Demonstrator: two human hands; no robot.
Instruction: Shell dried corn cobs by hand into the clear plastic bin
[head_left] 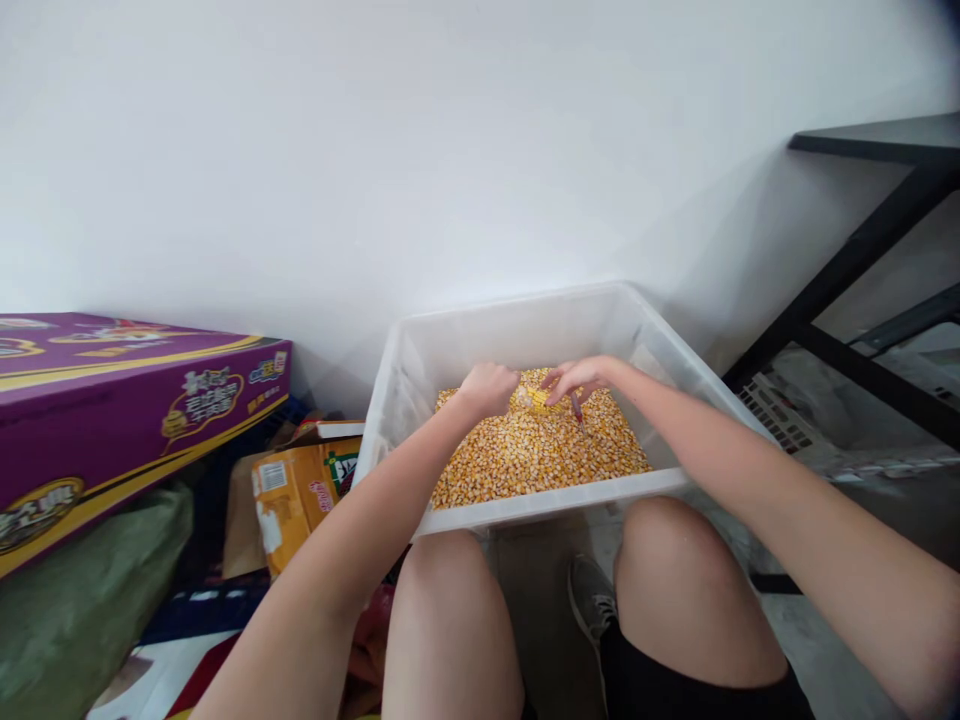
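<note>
A yellow corn cob (540,398) is held between my two hands, low over loose corn kernels (525,455). My left hand (491,388) is closed in a fist around the cob's left end, hiding most of that end. With bent fingers, my right hand (579,377) grips the cob's right side. A slim, screwdriver-like tool (577,406) with a reddish lower part sticks down from under the right palm, its tip close to the kernels. Around all this stands a translucent white plastic bin (540,510), with kernels covering its bottom.
A white wall rises behind the bin. On the left are a purple carton (135,400), an orange package (289,500) and a green sack (97,600). A black metal frame (847,240) stands on the right, near a white basket (780,415). My knees flank the bin's front.
</note>
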